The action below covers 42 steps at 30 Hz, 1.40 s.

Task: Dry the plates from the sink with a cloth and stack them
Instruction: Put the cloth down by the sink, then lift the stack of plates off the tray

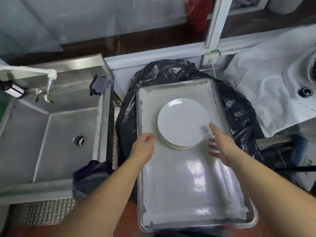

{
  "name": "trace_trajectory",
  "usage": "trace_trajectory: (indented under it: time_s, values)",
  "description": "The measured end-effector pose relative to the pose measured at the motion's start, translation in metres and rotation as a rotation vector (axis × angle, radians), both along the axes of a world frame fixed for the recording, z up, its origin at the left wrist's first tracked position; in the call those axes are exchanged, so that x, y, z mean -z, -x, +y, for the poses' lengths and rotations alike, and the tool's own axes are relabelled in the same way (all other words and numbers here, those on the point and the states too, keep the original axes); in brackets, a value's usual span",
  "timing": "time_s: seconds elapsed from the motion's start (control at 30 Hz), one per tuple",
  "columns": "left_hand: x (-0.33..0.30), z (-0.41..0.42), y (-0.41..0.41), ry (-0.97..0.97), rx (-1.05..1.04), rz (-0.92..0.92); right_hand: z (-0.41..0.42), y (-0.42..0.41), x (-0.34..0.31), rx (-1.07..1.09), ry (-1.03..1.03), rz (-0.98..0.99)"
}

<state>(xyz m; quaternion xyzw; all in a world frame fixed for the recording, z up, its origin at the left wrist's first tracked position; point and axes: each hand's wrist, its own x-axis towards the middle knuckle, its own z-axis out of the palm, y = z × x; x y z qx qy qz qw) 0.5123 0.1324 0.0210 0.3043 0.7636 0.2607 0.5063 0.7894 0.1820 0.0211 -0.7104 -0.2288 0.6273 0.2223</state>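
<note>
A stack of white plates stands on the far half of a metal tray lined with a pale mesh sheet. My left hand hovers at the stack's near left edge, fingers loosely curled, holding nothing. My right hand is at the stack's near right edge with straight, spread fingers, blurred, also holding nothing. A dark purple-grey cloth lies draped over the near right corner of the steel sink. No plate shows inside the sink.
The tray rests on a bin lined with a black bag. A tap hangs over the sink's back, and a small grey cloth hangs on the sink's right rim. White sheeting covers equipment at right.
</note>
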Motion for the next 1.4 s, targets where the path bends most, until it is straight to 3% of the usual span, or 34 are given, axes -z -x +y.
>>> trace_trajectory:
  time_s: [0.47,0.67,0.83,0.97,1.4]
  values:
    - [0.030,0.069,-0.019,0.112,-0.169,-0.333,0.070,0.002,0.036,-0.124,-0.007,0.047]
    - [0.041,0.087,-0.014,0.163,-0.176,-0.354,0.084,0.013,0.051,-0.074,0.013,0.082]
    - [0.050,0.097,-0.012,0.201,-0.176,-0.335,0.088,0.010,0.055,-0.005,0.094,0.261]
    - [0.053,0.097,-0.018,0.209,-0.147,-0.291,0.092,0.015,0.051,-0.013,0.105,0.233]
    - [0.033,0.086,-0.030,0.154,-0.297,-0.446,0.072,0.013,0.031,0.042,0.059,0.296]
